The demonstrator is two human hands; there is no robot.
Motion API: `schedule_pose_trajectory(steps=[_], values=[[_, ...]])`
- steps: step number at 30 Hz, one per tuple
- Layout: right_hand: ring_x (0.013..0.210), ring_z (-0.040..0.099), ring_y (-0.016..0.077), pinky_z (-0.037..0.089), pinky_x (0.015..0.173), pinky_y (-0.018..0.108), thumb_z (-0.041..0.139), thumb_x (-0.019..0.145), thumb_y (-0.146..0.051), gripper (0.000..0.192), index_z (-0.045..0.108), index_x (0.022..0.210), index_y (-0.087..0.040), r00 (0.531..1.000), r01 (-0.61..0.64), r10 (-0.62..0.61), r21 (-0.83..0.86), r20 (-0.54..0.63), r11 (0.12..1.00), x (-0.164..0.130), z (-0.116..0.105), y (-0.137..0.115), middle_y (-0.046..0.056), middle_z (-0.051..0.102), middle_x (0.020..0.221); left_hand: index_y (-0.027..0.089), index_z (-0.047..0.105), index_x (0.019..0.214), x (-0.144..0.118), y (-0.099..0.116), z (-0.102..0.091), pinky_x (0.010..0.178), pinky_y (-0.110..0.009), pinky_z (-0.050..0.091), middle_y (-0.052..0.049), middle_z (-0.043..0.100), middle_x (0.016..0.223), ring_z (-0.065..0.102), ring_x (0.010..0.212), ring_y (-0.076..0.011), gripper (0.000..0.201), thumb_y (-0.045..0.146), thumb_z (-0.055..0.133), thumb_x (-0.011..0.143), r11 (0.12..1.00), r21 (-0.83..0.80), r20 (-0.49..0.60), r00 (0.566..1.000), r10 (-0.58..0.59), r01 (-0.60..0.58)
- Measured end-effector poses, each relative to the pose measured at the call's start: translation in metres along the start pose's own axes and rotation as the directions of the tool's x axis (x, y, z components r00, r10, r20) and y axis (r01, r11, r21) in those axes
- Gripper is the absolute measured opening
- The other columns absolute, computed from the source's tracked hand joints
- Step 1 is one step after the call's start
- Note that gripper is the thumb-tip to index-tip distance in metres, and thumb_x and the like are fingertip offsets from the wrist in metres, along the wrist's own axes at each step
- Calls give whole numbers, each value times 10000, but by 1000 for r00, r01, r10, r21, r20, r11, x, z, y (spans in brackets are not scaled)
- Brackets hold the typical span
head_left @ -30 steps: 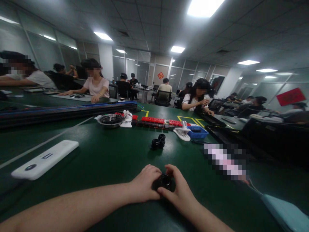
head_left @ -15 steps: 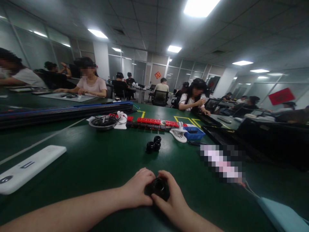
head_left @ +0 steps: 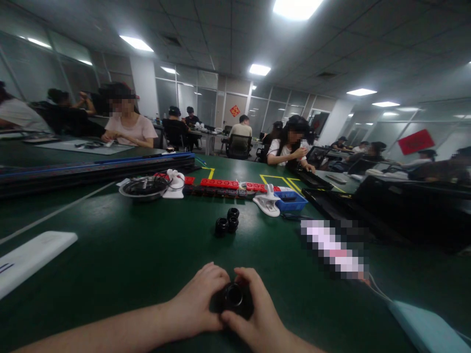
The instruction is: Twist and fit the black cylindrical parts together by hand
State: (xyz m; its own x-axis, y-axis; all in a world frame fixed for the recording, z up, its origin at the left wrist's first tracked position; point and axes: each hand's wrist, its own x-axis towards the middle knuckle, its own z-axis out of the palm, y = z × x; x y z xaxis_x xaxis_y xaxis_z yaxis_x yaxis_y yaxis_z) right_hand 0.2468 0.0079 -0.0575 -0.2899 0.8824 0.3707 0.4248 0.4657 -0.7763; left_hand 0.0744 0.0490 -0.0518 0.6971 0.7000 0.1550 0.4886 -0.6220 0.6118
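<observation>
At the left edge of the green table [head_left: 121, 255] lies a flat white device [head_left: 31, 257], cut off by the picture so that only its right part shows. Further back, toward the far edge, a long dark rail [head_left: 95, 169] runs across, and beside its right end stands a round metal dish [head_left: 142, 188] with dark contents that are hard to make out. Near the front edge of the table the left hand [head_left: 195, 301] and the right hand [head_left: 253, 314] meet around a small black ring-shaped part [head_left: 233, 296]; the fingers of both hands are curled and grasp it from its two sides, so most of its body is hidden and only the round opening on top can be seen. The right forearm is cut off by the lower border. Behind the hands, more to the middle of the table, stands a cluster of similar black parts [head_left: 226, 223], touching each other. Behind it lies a row of red blocks [head_left: 228, 184], then a white clip [head_left: 268, 203] and a blue tray [head_left: 290, 201]. To the right a blurred pink and white object [head_left: 333, 247] cannot be identified, and a pale blue thing [head_left: 427, 326] at the right front corner is partly out of view.
</observation>
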Motion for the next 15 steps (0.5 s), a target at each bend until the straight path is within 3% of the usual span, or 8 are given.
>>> schedule_pose_trajectory(steps=[6,9,12,15], values=[[1090,469,238,387,931,387,497,636,-92,653,273,1232,-238,992,128,-128,-1,12,992,-2,1,6,84,458,1186,225,553,930,-1,1,-2,974,-393,247,-14,539,969,470,930,-222,356,306,678,606,1000,-11,26,999,-18,19],[1087,465,273,394,923,406,570,620,-157,676,283,1231,-202,997,83,-83,-23,0,996,-1,2,8,113,447,1194,206,572,869,-1,2,-4,970,-382,259,-14,546,950,474,917,-220,330,320,704,588,1000,-10,26,1000,-14,14],[981,534,261,449,860,381,608,617,-199,627,351,1189,-187,1000,13,-13,-25,-10,1000,0,5,13,107,517,1080,203,576,877,0,1,-3,978,-373,258,-7,550,942,482,914,-214,358,271,722,557,1000,-16,25,1000,-15,15],[1000,546,256,448,878,366,588,664,-225,584,374,1207,-199,1000,3,-2,-14,22,1000,-2,10,30,103,541,1090,207,576,901,1,-2,0,995,-384,241,-5,555,940,498,907,-209,386,249,723,546,999,-29,11,999,-43,44]])
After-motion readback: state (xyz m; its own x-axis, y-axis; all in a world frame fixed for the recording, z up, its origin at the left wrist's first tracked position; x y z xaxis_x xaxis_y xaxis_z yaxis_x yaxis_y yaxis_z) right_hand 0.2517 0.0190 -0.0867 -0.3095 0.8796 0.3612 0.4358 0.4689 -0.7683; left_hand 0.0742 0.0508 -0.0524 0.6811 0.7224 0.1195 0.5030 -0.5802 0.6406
